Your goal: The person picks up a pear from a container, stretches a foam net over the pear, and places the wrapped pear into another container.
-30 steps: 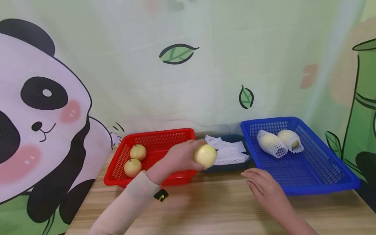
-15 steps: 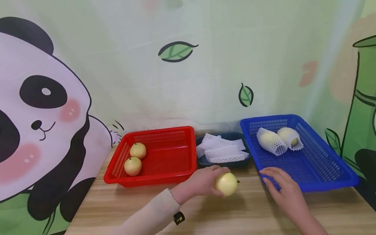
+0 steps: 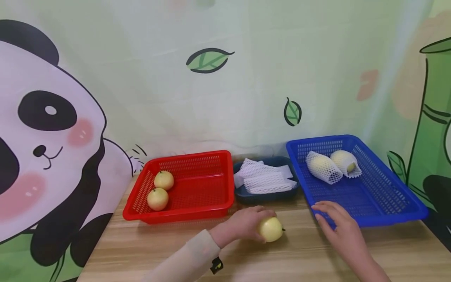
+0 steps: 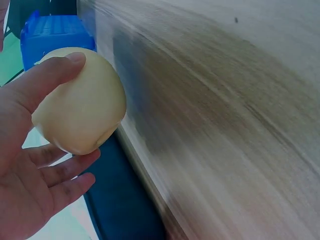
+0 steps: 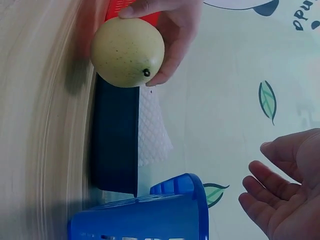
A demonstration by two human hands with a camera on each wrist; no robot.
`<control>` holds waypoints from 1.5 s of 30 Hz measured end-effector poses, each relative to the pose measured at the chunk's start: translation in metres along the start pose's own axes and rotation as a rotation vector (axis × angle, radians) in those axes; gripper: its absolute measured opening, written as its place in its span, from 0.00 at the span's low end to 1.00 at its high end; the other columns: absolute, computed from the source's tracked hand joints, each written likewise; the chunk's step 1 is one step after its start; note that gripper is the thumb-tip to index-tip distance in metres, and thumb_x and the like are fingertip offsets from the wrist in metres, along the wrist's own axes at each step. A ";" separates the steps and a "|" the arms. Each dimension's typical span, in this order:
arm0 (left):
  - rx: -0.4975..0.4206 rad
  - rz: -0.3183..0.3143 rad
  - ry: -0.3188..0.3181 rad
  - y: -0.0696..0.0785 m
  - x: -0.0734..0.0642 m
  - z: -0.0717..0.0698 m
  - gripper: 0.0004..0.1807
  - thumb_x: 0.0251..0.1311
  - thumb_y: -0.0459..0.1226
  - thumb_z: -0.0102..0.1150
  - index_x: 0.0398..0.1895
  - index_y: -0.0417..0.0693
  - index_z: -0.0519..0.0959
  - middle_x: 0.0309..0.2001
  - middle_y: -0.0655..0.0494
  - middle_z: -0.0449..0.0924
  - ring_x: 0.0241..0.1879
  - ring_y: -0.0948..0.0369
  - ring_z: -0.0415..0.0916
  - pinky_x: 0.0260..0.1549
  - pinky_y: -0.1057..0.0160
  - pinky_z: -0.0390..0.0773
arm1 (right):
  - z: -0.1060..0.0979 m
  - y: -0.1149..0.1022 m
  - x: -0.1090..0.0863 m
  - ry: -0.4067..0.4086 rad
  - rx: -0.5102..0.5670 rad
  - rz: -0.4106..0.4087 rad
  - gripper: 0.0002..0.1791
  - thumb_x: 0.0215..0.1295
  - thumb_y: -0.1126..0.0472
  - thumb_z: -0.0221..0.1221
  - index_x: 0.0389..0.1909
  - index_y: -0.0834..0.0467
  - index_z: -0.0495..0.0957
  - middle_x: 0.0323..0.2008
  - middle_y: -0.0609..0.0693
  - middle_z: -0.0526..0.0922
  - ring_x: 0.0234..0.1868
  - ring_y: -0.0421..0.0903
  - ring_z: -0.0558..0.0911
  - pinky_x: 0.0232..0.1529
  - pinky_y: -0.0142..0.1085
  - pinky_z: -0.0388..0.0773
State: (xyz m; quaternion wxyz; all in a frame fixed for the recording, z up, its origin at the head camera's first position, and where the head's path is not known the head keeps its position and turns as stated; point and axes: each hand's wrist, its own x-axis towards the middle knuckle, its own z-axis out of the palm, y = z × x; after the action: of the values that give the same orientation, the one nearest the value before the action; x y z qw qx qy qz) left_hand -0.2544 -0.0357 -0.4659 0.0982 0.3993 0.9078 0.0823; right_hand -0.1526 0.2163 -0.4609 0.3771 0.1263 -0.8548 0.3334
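My left hand (image 3: pixel 246 224) grips a pale yellow pear (image 3: pixel 271 229) just above the table, its stem pointing right. In the left wrist view the thumb lies over the pear (image 4: pixel 82 102) and the fingers curl beneath it. My right hand (image 3: pixel 340 229) holds nothing; its fingers are relaxed beside the near left corner of the blue basket (image 3: pixel 373 201). Two more pears (image 3: pixel 158 199) sit at the left end of the red basket (image 3: pixel 201 196). White foam net sleeves (image 3: pixel 269 183) lie in a dark teal tray between the baskets.
Inside the blue basket are two pears in foam nets (image 3: pixel 323 167), near its back left. The dark tray (image 3: pixel 264 199) stands against the cloth backdrop with its printed panda. The wooden table (image 3: pixel 299 260) runs in front of all the containers.
The left hand has carried the pear from over the red basket and tray down to the front of the table. My right hand has shifted slightly right and holds nothing throughout.
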 end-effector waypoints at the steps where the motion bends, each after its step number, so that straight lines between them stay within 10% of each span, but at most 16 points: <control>1: -0.001 0.004 -0.008 0.000 0.000 0.000 0.40 0.49 0.47 0.79 0.68 0.64 0.73 0.64 0.58 0.78 0.57 0.60 0.78 0.52 0.64 0.80 | 0.000 0.000 0.000 -0.002 0.002 0.000 0.22 0.47 0.81 0.70 0.43 0.59 0.87 0.44 0.55 0.87 0.54 0.14 0.66 0.57 0.09 0.60; 7: 0.007 0.030 -0.039 -0.002 -0.001 0.000 0.40 0.50 0.46 0.79 0.69 0.63 0.73 0.64 0.57 0.77 0.59 0.59 0.77 0.55 0.63 0.80 | 0.003 -0.002 0.000 -0.022 0.015 0.004 0.21 0.48 0.80 0.70 0.43 0.60 0.86 0.45 0.55 0.88 0.55 0.15 0.67 0.58 0.08 0.59; 14: -0.001 0.047 -0.068 -0.006 -0.001 0.004 0.40 0.51 0.44 0.78 0.69 0.64 0.72 0.64 0.56 0.77 0.59 0.58 0.76 0.57 0.62 0.79 | 0.003 -0.005 -0.001 -0.074 -0.027 0.060 0.19 0.53 0.77 0.70 0.44 0.57 0.87 0.46 0.53 0.88 0.49 0.40 0.81 0.55 0.07 0.59; 24: 0.054 0.120 -0.049 -0.007 -0.001 0.005 0.39 0.52 0.40 0.76 0.70 0.63 0.72 0.66 0.54 0.76 0.62 0.58 0.77 0.60 0.63 0.78 | 0.006 -0.008 0.000 -0.042 -0.003 0.005 0.20 0.48 0.79 0.70 0.42 0.59 0.86 0.45 0.54 0.88 0.51 0.28 0.77 0.58 0.07 0.59; 30: 0.109 0.120 -0.070 -0.002 0.001 0.004 0.40 0.54 0.39 0.73 0.73 0.65 0.70 0.73 0.52 0.70 0.70 0.54 0.72 0.67 0.58 0.75 | 0.014 -0.011 0.007 -0.048 0.014 -0.050 0.21 0.46 0.79 0.71 0.43 0.59 0.86 0.45 0.54 0.88 0.49 0.45 0.82 0.60 0.10 0.61; 38: 0.165 0.147 -0.069 0.002 -0.003 0.001 0.40 0.56 0.42 0.73 0.73 0.64 0.69 0.74 0.52 0.70 0.73 0.55 0.70 0.71 0.55 0.72 | 0.017 -0.026 0.029 -0.180 -0.008 -0.053 0.15 0.58 0.73 0.69 0.44 0.57 0.85 0.48 0.53 0.87 0.51 0.54 0.83 0.46 0.47 0.82; 45: 0.168 0.150 -0.039 0.009 -0.008 -0.005 0.39 0.58 0.43 0.72 0.74 0.64 0.69 0.75 0.53 0.68 0.74 0.55 0.68 0.72 0.53 0.72 | 0.022 -0.043 0.068 -0.370 -0.073 -0.124 0.09 0.63 0.69 0.66 0.44 0.61 0.84 0.47 0.58 0.85 0.53 0.58 0.83 0.52 0.52 0.83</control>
State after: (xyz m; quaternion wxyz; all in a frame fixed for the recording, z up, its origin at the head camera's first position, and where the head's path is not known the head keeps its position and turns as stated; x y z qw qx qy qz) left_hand -0.2438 -0.0361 -0.4583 0.0756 0.4742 0.8771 0.0051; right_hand -0.1917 0.1721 -0.4020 0.2379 0.2242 -0.9115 0.2495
